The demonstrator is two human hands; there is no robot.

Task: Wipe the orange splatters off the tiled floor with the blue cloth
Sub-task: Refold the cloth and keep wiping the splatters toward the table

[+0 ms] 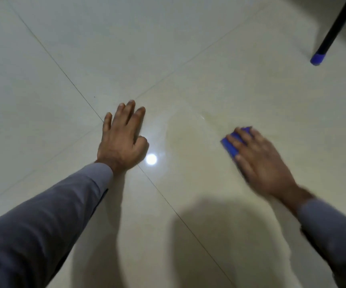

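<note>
Left hand [122, 140] flat on floor [188, 48], right hand [265, 163] — blurred — apparently pressing blue cloth [230, 145]

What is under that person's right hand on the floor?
A folded blue cloth, pressed flat on the tiled floor by the right hand. Only its far edge shows; the rest, and any splatter beneath, is covered.

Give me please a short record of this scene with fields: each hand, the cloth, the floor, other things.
left hand: left hand rests flat on the floor, fingers straight, holds nothing
right hand: right hand presses on the blue cloth, blurred
cloth: blue cloth lies on the floor, mostly covered by the fingers
floor: tiled floor is glossy, with a faint wet smear between the hands; no clear orange splatters visible
other: black leg with blue cap, upper right
</note>
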